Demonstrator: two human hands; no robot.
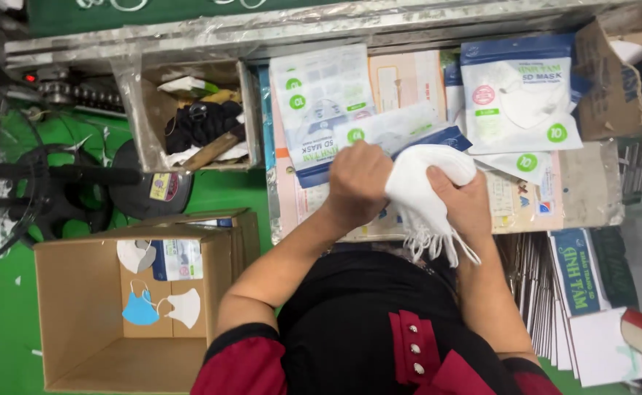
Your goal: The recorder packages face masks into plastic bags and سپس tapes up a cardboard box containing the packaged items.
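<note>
Cluttered worktable (591, 190); white masks (427, 186) in both hands.

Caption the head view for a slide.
Both hands, left hand and right hand, grip a stack of white masks above a packaging table.

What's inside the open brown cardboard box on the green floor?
In the open brown cardboard box lie a blue face mask, two white face masks and a clear mask packet. The near wall hides part of its bottom.
</note>
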